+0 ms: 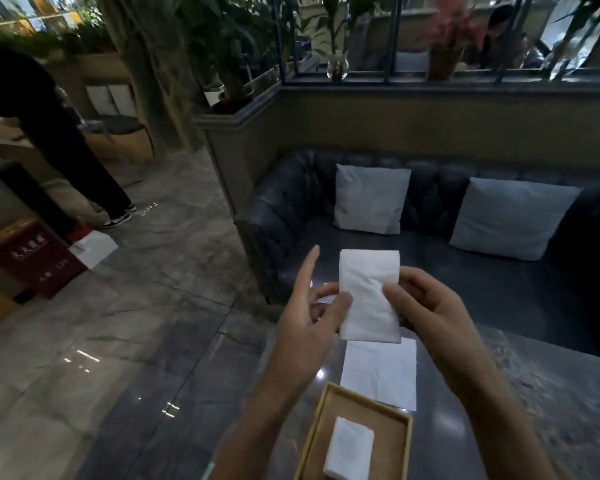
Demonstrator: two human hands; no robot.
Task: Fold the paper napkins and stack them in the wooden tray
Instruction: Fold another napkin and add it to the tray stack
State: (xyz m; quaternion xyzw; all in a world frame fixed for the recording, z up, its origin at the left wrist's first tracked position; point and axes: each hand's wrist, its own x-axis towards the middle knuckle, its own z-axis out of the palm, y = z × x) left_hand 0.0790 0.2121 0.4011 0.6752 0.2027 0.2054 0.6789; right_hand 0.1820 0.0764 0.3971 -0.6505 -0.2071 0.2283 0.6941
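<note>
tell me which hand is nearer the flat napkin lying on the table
Right, narrowly. The right hand hangs just above the flat napkin's far right corner. The left hand sits off its far left side. Both pinch the held napkin.

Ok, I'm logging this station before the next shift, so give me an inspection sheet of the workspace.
Surface: dark glossy table, marbled.
Job's things: folded napkin held above the table; unfolded napkin lying flat; wooden tray holding one folded napkin.
Clutter: nothing seen.
Hands: left hand and right hand both pinch the held napkin.
Cables: nothing seen.
Surroundings: dark sofa with two cushions, plants behind, a person standing at far left.
</note>
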